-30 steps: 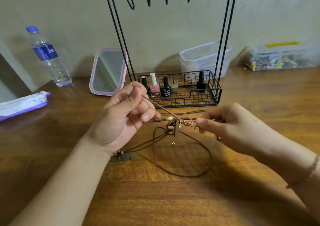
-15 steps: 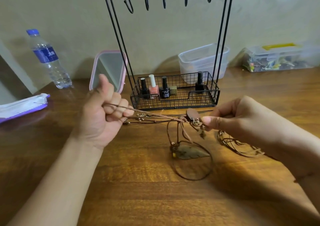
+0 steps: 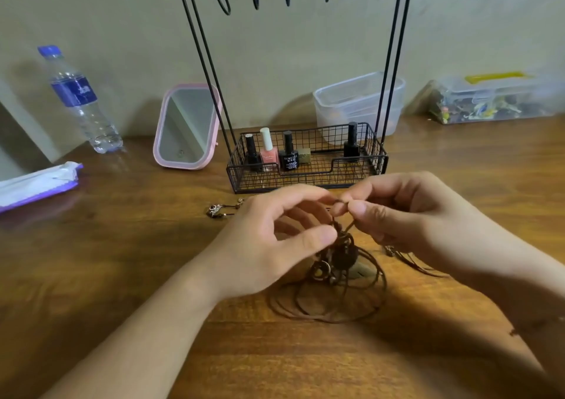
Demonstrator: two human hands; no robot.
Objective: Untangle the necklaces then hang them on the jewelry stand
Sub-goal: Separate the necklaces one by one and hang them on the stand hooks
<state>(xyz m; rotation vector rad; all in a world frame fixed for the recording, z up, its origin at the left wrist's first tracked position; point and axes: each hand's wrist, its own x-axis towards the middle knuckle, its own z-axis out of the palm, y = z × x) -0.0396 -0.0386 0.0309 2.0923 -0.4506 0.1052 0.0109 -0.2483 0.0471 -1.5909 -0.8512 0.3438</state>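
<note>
A tangle of brown cord necklaces (image 3: 333, 279) with round and leaf-shaped pendants hangs from my fingers, its loops lying on the wooden table (image 3: 122, 276). My left hand (image 3: 275, 245) and my right hand (image 3: 406, 224) meet fingertip to fingertip above it, both pinching the cords near a small knot. A loose clasp end (image 3: 215, 210) lies on the table left of my left hand. More cord trails under my right wrist. The black wire jewelry stand (image 3: 293, 80) rises just behind, its hooks bare at the top edge.
The stand's basket (image 3: 308, 178) holds several nail polish bottles. A pink-framed mirror (image 3: 186, 126) and a water bottle (image 3: 79, 98) stand to the left, with a white and purple packet (image 3: 36, 184) near the left edge. Two clear plastic boxes (image 3: 357, 102) (image 3: 492, 98) sit against the wall.
My hands, held apart with the cord stretched between them, have come together over the tangle. The pendants have gathered in a bunch below my fingers.
</note>
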